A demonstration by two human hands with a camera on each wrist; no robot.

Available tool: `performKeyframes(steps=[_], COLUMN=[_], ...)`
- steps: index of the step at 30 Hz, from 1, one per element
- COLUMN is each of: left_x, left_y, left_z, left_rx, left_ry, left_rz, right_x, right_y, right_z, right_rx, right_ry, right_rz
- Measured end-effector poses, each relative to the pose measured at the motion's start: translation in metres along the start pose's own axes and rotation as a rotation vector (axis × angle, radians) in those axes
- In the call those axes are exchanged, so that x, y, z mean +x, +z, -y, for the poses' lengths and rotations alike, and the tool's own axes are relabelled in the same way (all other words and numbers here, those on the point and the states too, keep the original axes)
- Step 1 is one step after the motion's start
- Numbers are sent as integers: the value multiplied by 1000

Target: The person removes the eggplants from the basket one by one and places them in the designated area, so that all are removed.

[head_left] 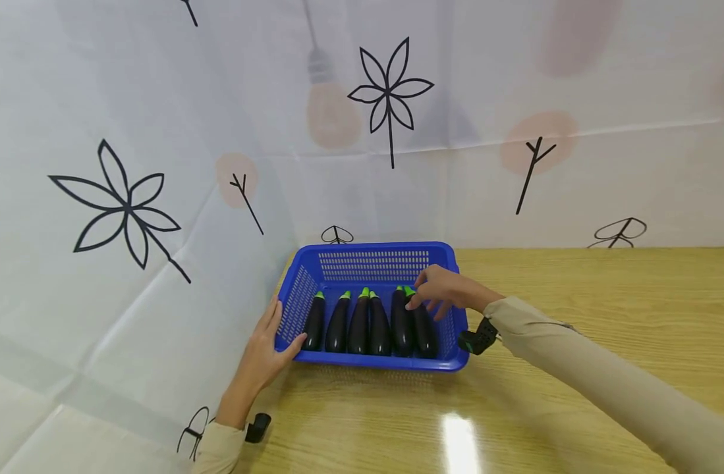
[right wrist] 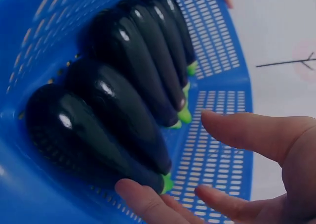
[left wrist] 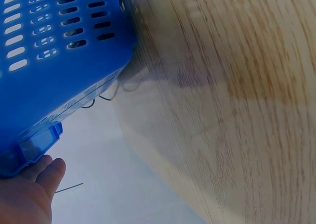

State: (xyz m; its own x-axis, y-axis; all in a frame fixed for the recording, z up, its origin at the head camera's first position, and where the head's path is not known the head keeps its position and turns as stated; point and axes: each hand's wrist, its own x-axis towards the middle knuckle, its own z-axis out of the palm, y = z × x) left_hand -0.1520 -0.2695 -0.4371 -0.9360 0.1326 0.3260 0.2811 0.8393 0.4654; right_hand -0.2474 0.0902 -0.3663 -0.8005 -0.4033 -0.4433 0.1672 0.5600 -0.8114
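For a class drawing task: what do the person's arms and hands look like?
The left sleeve and right sleeve are plain beige. The left hand and right hand are gloveless. The left wrist camera and right wrist camera are mostly black.

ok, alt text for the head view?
Six glossy black eggplants with green tops lie side by side in a blue perforated plastic basket on a yellowish wood-grained table. A person's left hand touches its left side; the right hand is at the rightmost eggplant.

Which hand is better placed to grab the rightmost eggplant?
Right, probably: the right hand is at the rightmost eggplant, while the left hand is at the opposite side of the blue basket.
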Motion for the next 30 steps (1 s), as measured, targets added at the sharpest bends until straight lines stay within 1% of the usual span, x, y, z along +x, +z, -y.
performKeyframes(steps=[7, 14, 16, 18, 23, 30], left_x=[1, 0, 0, 0, 0, 0], left_y=[1, 1, 0, -1, -1, 0], left_z=[0, 0, -1, -1, -2, -2], left_rx=[0, -10, -12, -11, -13, -26], left_ry=[14, 10, 5, 1, -7, -1], left_rz=[-16, -16, -13, -12, -8, -7], right_x=[10, 28, 32, 33, 32, 28], right_y=[10, 27, 30, 33, 35, 31], right_z=[3, -3, -3, -3, -3, -5], right_rx=[-45, -198, -216, -214, -163, -128], right_ry=[65, 168, 192, 210, 229, 176], right_rz=[-29, -56, -57, -56, -49, -61])
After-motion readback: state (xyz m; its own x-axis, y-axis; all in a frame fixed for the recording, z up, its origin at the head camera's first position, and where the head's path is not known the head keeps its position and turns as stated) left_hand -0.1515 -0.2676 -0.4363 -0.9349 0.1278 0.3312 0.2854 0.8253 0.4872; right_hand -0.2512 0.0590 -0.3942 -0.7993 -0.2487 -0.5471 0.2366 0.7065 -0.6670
